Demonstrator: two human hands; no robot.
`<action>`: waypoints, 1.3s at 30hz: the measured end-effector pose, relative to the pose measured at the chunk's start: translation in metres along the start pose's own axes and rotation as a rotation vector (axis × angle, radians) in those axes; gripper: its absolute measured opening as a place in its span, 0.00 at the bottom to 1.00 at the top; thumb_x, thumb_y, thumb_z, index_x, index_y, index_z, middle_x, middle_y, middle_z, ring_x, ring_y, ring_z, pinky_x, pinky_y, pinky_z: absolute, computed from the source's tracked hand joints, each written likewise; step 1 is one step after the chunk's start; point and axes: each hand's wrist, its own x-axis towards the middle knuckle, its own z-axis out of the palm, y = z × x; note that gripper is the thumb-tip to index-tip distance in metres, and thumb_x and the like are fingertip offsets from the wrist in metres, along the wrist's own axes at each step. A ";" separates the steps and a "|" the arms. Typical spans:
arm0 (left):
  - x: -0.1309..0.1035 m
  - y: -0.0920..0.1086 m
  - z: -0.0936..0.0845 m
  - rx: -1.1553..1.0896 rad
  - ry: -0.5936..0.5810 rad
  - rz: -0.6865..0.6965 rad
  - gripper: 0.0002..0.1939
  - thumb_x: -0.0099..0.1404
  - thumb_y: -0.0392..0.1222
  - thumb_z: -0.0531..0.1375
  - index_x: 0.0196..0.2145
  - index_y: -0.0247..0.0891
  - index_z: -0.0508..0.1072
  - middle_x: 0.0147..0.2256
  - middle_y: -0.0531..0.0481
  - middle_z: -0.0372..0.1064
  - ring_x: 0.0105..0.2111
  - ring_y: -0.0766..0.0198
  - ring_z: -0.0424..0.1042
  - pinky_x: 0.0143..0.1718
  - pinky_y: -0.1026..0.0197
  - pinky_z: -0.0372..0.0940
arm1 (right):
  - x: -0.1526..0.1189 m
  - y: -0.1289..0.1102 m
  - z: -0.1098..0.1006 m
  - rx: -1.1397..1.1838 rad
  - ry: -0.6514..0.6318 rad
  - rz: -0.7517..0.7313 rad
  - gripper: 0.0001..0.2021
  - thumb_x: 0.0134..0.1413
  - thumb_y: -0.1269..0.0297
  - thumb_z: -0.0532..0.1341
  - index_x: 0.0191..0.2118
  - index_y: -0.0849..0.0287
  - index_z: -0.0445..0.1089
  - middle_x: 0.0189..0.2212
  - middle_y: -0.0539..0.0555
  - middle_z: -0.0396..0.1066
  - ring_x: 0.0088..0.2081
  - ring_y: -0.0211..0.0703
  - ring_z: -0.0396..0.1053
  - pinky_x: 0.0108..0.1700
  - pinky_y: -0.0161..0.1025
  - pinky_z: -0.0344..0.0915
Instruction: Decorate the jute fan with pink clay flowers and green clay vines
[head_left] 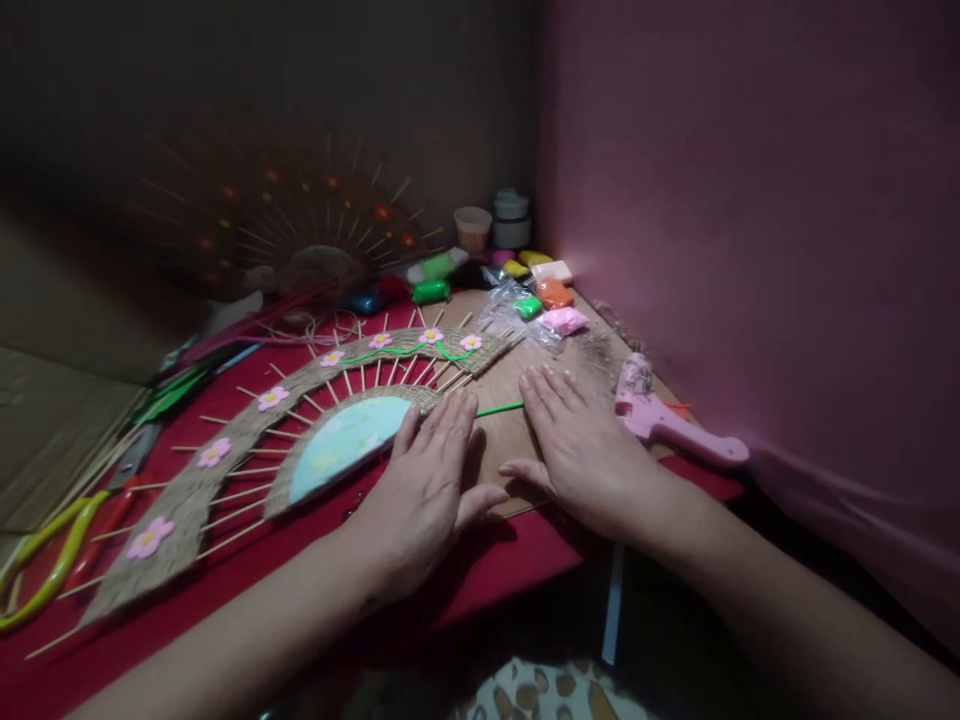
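Note:
A thin green strand [500, 408] lies on a brown board [491, 470], its ends passing under my fingers. My left hand [431, 480] rests flat over its left end, fingers together and thumb out. Flat on the right end lies my right hand [574, 440], palm down with the thumb apart. Left of my hands is a fan-shaped piece of sticks and woven twine [300, 385], with pink flowers [273, 398] along its band and a green wavy line joining some at the upper right. Its inner half-circle is light blue [349, 445].
Packets of coloured clay [555, 293] lie behind the board, near a cup [473, 228] and a jar [511, 218]. A pink glue gun [690, 430] is at the right. Yellow-handled scissors [56, 560] lie far left on red cloth [517, 560]. Another stick fan [322, 225] stands behind.

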 end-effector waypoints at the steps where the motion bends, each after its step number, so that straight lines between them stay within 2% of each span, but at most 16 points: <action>1: 0.002 0.002 -0.002 -0.030 0.012 0.000 0.40 0.66 0.62 0.39 0.64 0.26 0.43 0.62 0.29 0.47 0.64 0.48 0.42 0.61 0.40 0.41 | 0.002 0.000 -0.001 0.004 0.010 -0.002 0.43 0.56 0.41 0.49 0.62 0.81 0.48 0.62 0.75 0.45 0.64 0.62 0.43 0.64 0.52 0.42; 3: 0.007 0.008 -0.004 -0.090 0.016 0.004 0.41 0.66 0.63 0.41 0.64 0.27 0.40 0.63 0.30 0.47 0.64 0.49 0.42 0.62 0.40 0.41 | 0.003 -0.002 -0.002 0.021 0.009 -0.041 0.42 0.57 0.43 0.49 0.62 0.81 0.49 0.62 0.75 0.45 0.64 0.61 0.43 0.64 0.52 0.43; 7: 0.010 0.023 0.000 -0.118 -0.080 0.003 0.40 0.66 0.60 0.44 0.64 0.26 0.41 0.64 0.33 0.43 0.65 0.50 0.40 0.62 0.42 0.40 | -0.001 -0.009 0.004 0.021 -0.038 -0.121 0.38 0.58 0.50 0.52 0.61 0.82 0.50 0.62 0.76 0.44 0.64 0.62 0.41 0.64 0.52 0.43; 9: 0.003 0.028 0.005 -0.096 -0.097 0.018 0.41 0.66 0.61 0.44 0.64 0.25 0.43 0.64 0.32 0.44 0.64 0.49 0.41 0.62 0.42 0.40 | -0.008 -0.012 0.007 0.026 -0.059 -0.085 0.39 0.57 0.48 0.52 0.61 0.82 0.51 0.62 0.75 0.44 0.64 0.62 0.41 0.64 0.52 0.43; 11: -0.005 0.031 0.009 -0.070 -0.067 0.063 0.43 0.64 0.64 0.43 0.64 0.26 0.44 0.63 0.33 0.46 0.64 0.48 0.42 0.62 0.42 0.40 | -0.015 -0.014 0.008 0.044 -0.064 -0.058 0.41 0.56 0.43 0.52 0.61 0.80 0.52 0.62 0.74 0.45 0.64 0.62 0.41 0.64 0.53 0.43; 14: -0.008 0.027 0.012 -0.020 -0.033 0.097 0.44 0.63 0.65 0.43 0.63 0.26 0.46 0.63 0.32 0.47 0.64 0.47 0.44 0.62 0.41 0.40 | -0.015 -0.014 0.009 0.049 -0.048 -0.056 0.42 0.55 0.41 0.50 0.61 0.79 0.51 0.62 0.74 0.43 0.64 0.61 0.40 0.64 0.54 0.42; 19: 0.002 0.013 0.010 0.026 -0.006 0.005 0.42 0.66 0.63 0.38 0.61 0.20 0.49 0.62 0.28 0.48 0.63 0.47 0.45 0.61 0.40 0.43 | 0.003 -0.008 0.008 0.043 -0.030 -0.037 0.43 0.57 0.40 0.45 0.61 0.81 0.50 0.62 0.75 0.44 0.64 0.62 0.40 0.64 0.52 0.41; 22: -0.010 0.014 0.011 0.049 -0.003 0.052 0.42 0.65 0.63 0.42 0.61 0.23 0.50 0.62 0.29 0.49 0.63 0.47 0.45 0.61 0.40 0.42 | -0.006 -0.010 0.007 0.045 -0.023 -0.059 0.43 0.56 0.40 0.46 0.61 0.79 0.52 0.62 0.73 0.45 0.64 0.62 0.41 0.64 0.53 0.42; 26: -0.027 0.017 0.012 0.069 0.002 0.121 0.42 0.63 0.64 0.47 0.63 0.28 0.48 0.62 0.32 0.47 0.64 0.47 0.44 0.62 0.41 0.40 | -0.023 -0.013 0.011 0.046 -0.003 -0.040 0.41 0.56 0.40 0.47 0.62 0.75 0.52 0.63 0.72 0.45 0.64 0.62 0.41 0.63 0.54 0.43; 29: -0.024 0.009 0.007 0.048 0.004 0.083 0.40 0.66 0.60 0.46 0.65 0.31 0.42 0.63 0.32 0.47 0.64 0.48 0.44 0.62 0.40 0.39 | -0.017 -0.009 0.010 0.046 -0.008 -0.031 0.41 0.57 0.41 0.47 0.62 0.78 0.52 0.62 0.73 0.45 0.64 0.61 0.42 0.64 0.53 0.43; 33: -0.013 -0.003 -0.007 -0.021 0.028 0.016 0.37 0.69 0.56 0.42 0.65 0.35 0.28 0.64 0.33 0.45 0.64 0.50 0.43 0.61 0.39 0.39 | -0.005 0.003 -0.005 0.018 0.017 -0.001 0.43 0.56 0.40 0.47 0.62 0.80 0.50 0.63 0.74 0.44 0.65 0.60 0.40 0.64 0.52 0.40; 36: -0.011 -0.004 -0.012 -0.070 0.037 -0.039 0.37 0.68 0.57 0.42 0.65 0.37 0.28 0.64 0.35 0.45 0.64 0.51 0.45 0.61 0.39 0.38 | -0.006 0.009 -0.015 -0.013 -0.002 0.063 0.45 0.54 0.41 0.52 0.61 0.82 0.49 0.63 0.75 0.44 0.65 0.62 0.38 0.64 0.52 0.40; 39: -0.009 0.001 -0.012 -0.099 0.022 -0.034 0.37 0.68 0.57 0.42 0.65 0.35 0.32 0.63 0.35 0.47 0.63 0.52 0.46 0.62 0.41 0.39 | -0.007 0.006 -0.014 -0.006 -0.010 0.050 0.44 0.54 0.42 0.53 0.61 0.82 0.50 0.62 0.75 0.45 0.64 0.63 0.39 0.64 0.53 0.40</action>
